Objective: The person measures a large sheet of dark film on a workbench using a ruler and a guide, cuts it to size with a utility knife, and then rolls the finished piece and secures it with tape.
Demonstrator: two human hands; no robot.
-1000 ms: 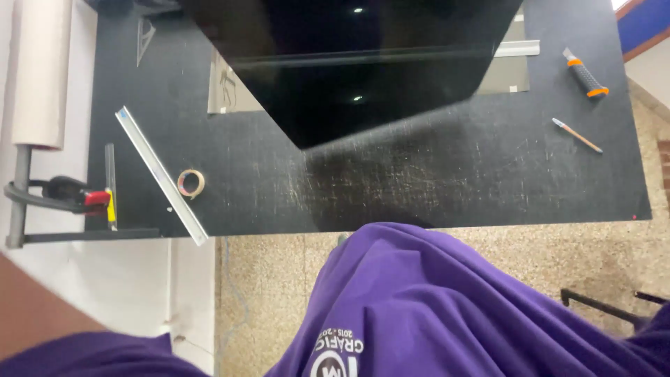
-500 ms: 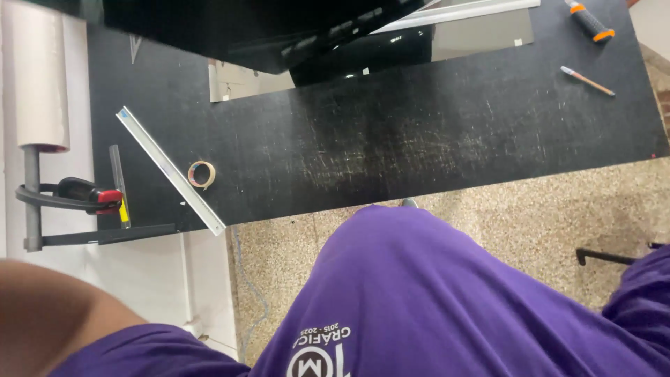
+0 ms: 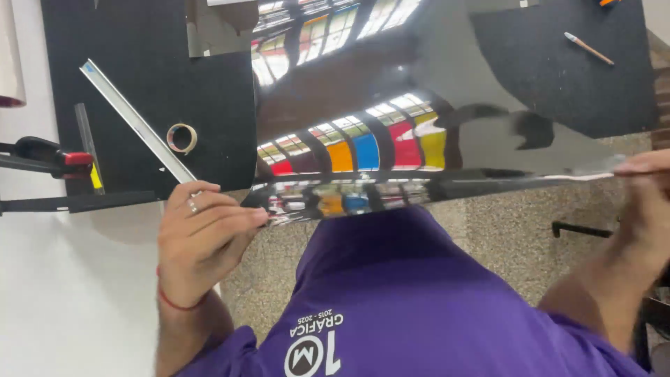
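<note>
Purple shirt (image 3: 419, 307) fills the near foreground. Left hand (image 3: 199, 241) is closed on the near left corner of a glossy reflective sheet (image 3: 419, 126), fingers pinched narrow along its edge. Right hand (image 3: 645, 202) grips the near right corner, thumb laid flat on top; the other fingers are hidden under the sheet. Sheet is held curved over the black table (image 3: 139, 84). Beyond the left hand, a metal ruler (image 3: 136, 122) and tape roll (image 3: 182, 137) are seen; a pencil (image 3: 588, 48) lies far right.
</note>
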